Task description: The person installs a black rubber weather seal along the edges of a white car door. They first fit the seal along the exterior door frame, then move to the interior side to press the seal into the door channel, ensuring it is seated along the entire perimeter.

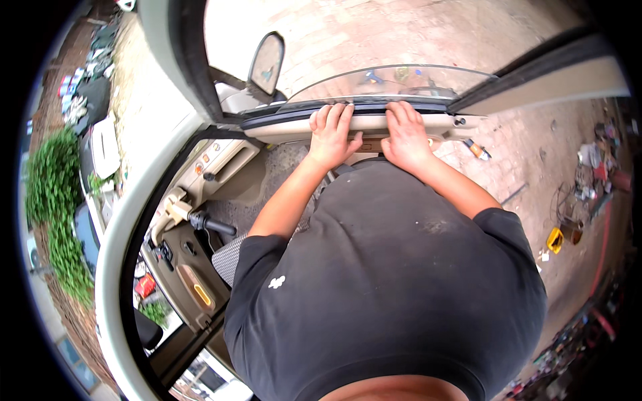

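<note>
A beige car door trim panel (368,125) with a dark strip along its top edge (370,109) stands across in front of me. My left hand (329,137) is closed over its upper edge, fingers hooked over the dark strip and thumb on the inner side. Just to the right, my right hand (406,138) grips the same edge in the same way, its thumb pointing toward the left one. Behind the fingers, a curved pane of window glass (374,83) rises partway out of the door. The panel's lower part is hidden by my body.
A side mirror (267,63) sits at the door's front left. On the left are the dashboard (224,170), a dark-handled lever (212,224) and the far door (190,274). An orange-and-black tool (477,149) and a yellow container (554,240) lie on the paving at right, beside scattered parts.
</note>
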A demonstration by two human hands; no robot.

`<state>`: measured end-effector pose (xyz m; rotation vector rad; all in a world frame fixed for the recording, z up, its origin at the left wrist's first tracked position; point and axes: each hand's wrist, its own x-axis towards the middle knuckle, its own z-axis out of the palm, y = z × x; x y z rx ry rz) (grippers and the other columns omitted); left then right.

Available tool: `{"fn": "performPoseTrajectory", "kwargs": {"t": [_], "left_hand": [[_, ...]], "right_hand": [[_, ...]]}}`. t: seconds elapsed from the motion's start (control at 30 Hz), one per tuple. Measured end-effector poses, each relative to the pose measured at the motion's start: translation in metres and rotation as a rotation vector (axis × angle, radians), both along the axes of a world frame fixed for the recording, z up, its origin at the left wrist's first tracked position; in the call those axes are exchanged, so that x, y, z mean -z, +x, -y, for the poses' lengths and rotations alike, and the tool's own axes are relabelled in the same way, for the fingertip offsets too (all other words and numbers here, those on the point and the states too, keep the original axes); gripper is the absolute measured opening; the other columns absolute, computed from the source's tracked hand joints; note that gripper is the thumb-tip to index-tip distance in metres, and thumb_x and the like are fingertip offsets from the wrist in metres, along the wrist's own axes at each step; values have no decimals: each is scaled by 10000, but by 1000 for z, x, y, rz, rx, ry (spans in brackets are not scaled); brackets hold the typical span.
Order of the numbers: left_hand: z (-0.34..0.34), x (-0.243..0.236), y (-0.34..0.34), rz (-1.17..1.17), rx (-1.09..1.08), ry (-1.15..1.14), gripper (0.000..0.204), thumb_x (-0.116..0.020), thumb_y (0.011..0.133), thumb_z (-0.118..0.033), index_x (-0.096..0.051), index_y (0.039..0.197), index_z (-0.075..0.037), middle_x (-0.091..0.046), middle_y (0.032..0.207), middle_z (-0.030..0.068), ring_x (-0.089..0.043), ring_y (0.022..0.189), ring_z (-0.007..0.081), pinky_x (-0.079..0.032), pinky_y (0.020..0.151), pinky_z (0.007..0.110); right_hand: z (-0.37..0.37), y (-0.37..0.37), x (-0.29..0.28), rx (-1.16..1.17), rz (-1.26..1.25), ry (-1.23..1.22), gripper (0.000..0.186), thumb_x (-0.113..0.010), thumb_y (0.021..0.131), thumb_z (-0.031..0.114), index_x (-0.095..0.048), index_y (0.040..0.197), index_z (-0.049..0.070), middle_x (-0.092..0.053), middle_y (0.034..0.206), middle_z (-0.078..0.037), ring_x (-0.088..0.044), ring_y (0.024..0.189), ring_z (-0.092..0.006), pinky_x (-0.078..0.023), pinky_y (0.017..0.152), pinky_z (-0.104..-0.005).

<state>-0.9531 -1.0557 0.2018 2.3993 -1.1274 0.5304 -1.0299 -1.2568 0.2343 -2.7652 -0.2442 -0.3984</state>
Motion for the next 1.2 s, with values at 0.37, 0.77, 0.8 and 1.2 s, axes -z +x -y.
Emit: {"fn": "performPoseTrajectory", "kwargs": {"t": [0.37,0.77,0.8,1.2], "left_hand": [[60,-4,-4,20,168,-19,610,-744,722,-231,-587,1286,-61,-549,1222,93,-465,1171,292,-302,1020,448],[52,-6,3,-122,246,85,531,-697,702,-194,-632,1210,-54,-584,1169,101,-528,1091,315,-397,930,487],[47,-7,5,-36,257,39,568,-715,709,-215,-610,1244,-56,-574,1182,103,-527,1107,317,-396,949,483],[-123,33,15,73,-488,3,1066,-865,617,-474,-362,1444,-30,-377,1408,194,-354,1318,390,-272,1096,532]], "right_hand": [[1,-5,-4,121,38,-84,465,-628,713,145,-579,1132,-51,-514,1121,-157,-490,1059,-299,-423,856,-389],[-6,-1,-1,60,18,1,425,-633,712,119,-586,1100,-50,-582,1018,-158,-549,1025,-335,-452,888,-445],[-7,-2,-4,64,18,-54,473,-644,705,127,-572,1136,-55,-569,1063,-167,-538,1051,-336,-448,906,-442],[-10,-3,-20,50,-86,-91,390,-653,692,96,-521,1035,-37,-508,1076,-187,-492,1103,-370,-429,958,-472]]}}
